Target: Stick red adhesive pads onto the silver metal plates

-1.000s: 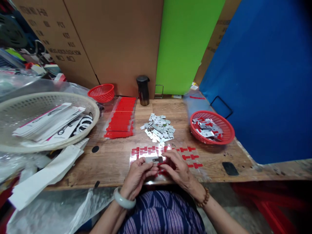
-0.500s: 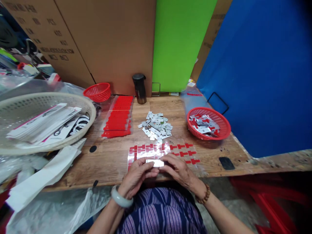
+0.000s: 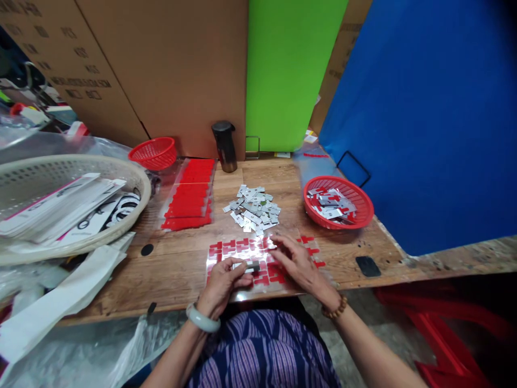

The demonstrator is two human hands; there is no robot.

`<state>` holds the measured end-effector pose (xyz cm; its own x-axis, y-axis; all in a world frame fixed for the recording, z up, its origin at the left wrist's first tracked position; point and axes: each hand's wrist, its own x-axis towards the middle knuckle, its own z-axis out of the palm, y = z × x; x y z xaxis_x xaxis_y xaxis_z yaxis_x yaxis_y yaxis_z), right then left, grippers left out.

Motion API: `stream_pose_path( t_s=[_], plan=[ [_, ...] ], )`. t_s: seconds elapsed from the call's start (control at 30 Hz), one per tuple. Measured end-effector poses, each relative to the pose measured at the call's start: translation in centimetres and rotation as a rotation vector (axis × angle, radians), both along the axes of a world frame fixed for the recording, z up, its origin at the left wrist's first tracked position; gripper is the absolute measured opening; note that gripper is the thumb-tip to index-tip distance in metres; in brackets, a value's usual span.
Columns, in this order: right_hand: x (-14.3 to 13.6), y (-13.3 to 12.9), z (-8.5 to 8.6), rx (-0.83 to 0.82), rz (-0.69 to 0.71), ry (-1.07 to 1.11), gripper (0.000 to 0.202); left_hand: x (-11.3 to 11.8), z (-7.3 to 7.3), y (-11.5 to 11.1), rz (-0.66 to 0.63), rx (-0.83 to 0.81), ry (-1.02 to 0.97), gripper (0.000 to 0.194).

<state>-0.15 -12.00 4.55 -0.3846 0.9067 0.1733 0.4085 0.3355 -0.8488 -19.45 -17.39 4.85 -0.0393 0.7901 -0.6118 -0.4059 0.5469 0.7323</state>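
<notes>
The left hand [image 3: 221, 283] sits at the near edge of the worn wooden bench [image 3: 181, 269], its fingers [image 3: 238, 268] pinching a small flat silver metal plate [image 3: 247, 265] with a dark end, held just above a clear plastic sheet of red T-shaped stickers [image 3: 242, 249]. The wrist wears a pale jade-coloured bangle [image 3: 202, 319]. The right hand [image 3: 297, 262] lies over the right part of the same sheet, fingers loosely curled with the fingertips [image 3: 273, 242] down on the stickers near its far edge; whether they grip one I cannot tell. A brown beaded bracelet [image 3: 335, 309] circles that wrist.

Just beyond the sheet, mid-bench, lies a loose pile of small silver metal plates [image 3: 252, 209]. To its right stands a round red plastic mesh basket [image 3: 355, 215] holding more plates with red stickers on them. To the left of the pile lies a stack of red sticker sheets in clear wrap [image 3: 189, 196], and behind that a smaller red mesh basket [image 3: 153, 152]. A dark cylindrical cup [image 3: 224, 145] stands at the back against a brown cardboard box [image 3: 161, 70]. Far left, a large cream plastic basket [image 3: 137, 178] holds white printed cards. A green panel [image 3: 283, 70] and a blue panel [image 3: 424, 118] rise behind the bench
</notes>
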Motion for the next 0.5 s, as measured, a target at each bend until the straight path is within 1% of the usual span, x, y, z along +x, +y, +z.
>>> stream_pose_path(
  t_s=[0.03, 0.07, 0.2, 0.33, 0.5],
  plan=[
    [0.0, 0.8, -0.1, 0.046, -0.059, -0.039, 0.019, -0.1, -0.2, 0.2, 0.021, -0.008, 0.01, 0.014],
    [0.1, 1.5, -0.1, 0.079, -0.095, -0.08, 0.016, -0.2, -0.2, 0.3, 0.04, -0.017, 0.02, 0.014],
    [-0.4, 3.3, -0.4, 0.106, -0.109, -0.221, 0.013, -0.4, -0.1, 0.7, 0.082, -0.007, 0.015, 0.013],
    [-1.4, 3.2, -0.7, 0.101, -0.121, -0.29, 0.01, -0.7, -0.1, 1.1, 0.102, 0.031, 0.009, 0.014],
    [-2.6, 2.0, -1.1, 0.085, -0.137, -0.302, 0.011, -0.7, -1.2, 1.6, 0.12, 0.079, 0.075, 0.017]
  ],
)
